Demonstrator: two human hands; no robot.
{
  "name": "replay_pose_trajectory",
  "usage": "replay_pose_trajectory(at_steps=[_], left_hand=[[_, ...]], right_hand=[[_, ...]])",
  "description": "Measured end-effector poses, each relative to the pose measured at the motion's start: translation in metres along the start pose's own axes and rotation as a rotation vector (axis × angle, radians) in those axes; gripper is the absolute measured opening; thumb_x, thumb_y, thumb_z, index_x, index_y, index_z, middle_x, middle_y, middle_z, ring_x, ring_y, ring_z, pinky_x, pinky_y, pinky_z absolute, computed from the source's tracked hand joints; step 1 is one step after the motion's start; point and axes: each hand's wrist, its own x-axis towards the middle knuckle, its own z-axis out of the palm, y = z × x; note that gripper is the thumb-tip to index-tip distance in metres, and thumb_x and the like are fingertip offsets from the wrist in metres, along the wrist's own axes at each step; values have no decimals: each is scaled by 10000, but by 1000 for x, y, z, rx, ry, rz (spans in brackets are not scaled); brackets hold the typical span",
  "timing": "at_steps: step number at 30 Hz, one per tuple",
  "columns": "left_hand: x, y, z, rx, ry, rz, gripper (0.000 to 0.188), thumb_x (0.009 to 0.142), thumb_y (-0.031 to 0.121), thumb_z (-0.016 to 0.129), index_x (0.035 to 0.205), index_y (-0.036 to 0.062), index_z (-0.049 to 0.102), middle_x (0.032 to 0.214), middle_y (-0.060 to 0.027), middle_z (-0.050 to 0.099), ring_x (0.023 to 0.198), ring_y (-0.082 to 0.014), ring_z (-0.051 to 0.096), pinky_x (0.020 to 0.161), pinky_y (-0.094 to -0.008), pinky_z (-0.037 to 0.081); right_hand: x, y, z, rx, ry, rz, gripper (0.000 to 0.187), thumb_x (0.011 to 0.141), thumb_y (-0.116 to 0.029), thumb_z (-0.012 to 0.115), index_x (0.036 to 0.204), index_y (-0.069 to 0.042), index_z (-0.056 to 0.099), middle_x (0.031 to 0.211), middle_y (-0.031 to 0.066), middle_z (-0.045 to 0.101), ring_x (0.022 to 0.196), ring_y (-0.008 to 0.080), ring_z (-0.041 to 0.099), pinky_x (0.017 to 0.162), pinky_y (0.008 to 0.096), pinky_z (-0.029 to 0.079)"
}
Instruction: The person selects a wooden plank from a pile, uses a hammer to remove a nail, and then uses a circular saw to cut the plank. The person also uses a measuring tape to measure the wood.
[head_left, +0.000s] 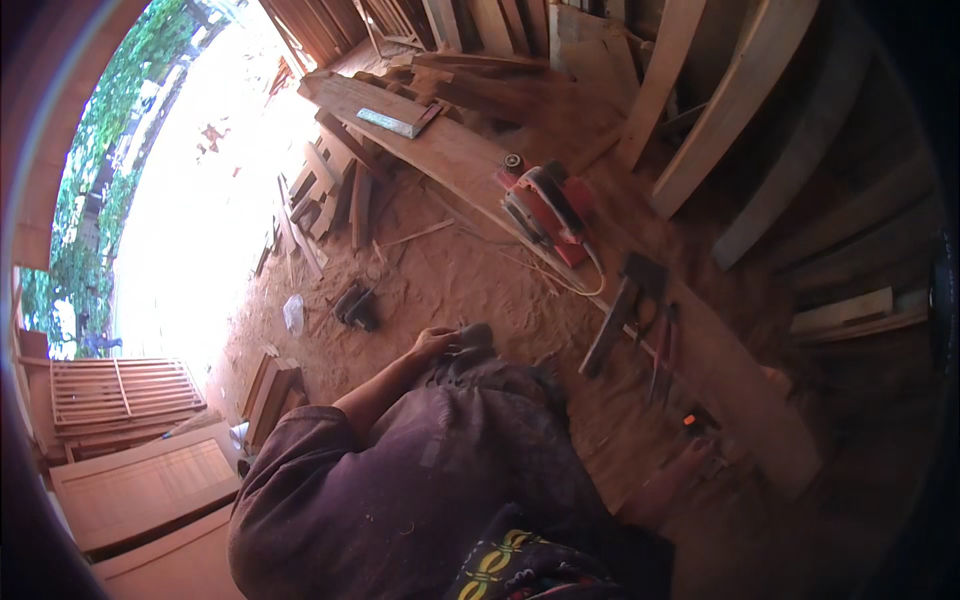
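Hands at a long plank

Left hand at the lap, fingers against a grey rounded piece, whether grasping or merely touching cannot be told; right hand dim and blurred beside the plank's near end, by a small orange spot, its finger state unclear; farther out, hammer, pliers and red power tool at the plank; clear bag on the floor, contents indistinct; right-hand boards fade into shadow.

The worktop carried a square near its far end, a red power tool, and an overhanging hammer.
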Motion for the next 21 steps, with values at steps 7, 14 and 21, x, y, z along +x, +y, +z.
replay_pose_trajectory(at_steps=[7, 14, 21], left_hand=[[16, -14, -28, -54, 1, 25, 406, 1030, 285, 738, 1315, -2, 707, 1197, -121, 763, 1049, -252, 763, 898, -380, 617], [62, -28, -71, -220, 28, 69, 372, 989, 231, 756, 1259, -24, 736, 1074, -119, 774, 916, -212, 755, 754, -353, 619], [91, 0, -151, -298, 103, 26, 387, 1043, 315, 716, 1324, 51, 687, 1184, -109, 774, 1079, -253, 748, 834, -381, 611]], right_hand=[[-27, -70, 12, 236, 99, 368, 384, 1006, -89, 672, 1381, -17, 625, 1230, 110, 709, 1080, 208, 687, 857, 342, 540], [-51, -195, 33, 361, 303, 364, 389, 1041, -177, 661, 1400, -29, 633, 1242, 96, 705, 1098, 190, 667, 841, 330, 500], [-241, -487, 186, 371, 49, -126, 349, 1044, -191, 672, 1348, -18, 668, 1239, 84, 713, 1091, 190, 666, 823, 330, 486]])
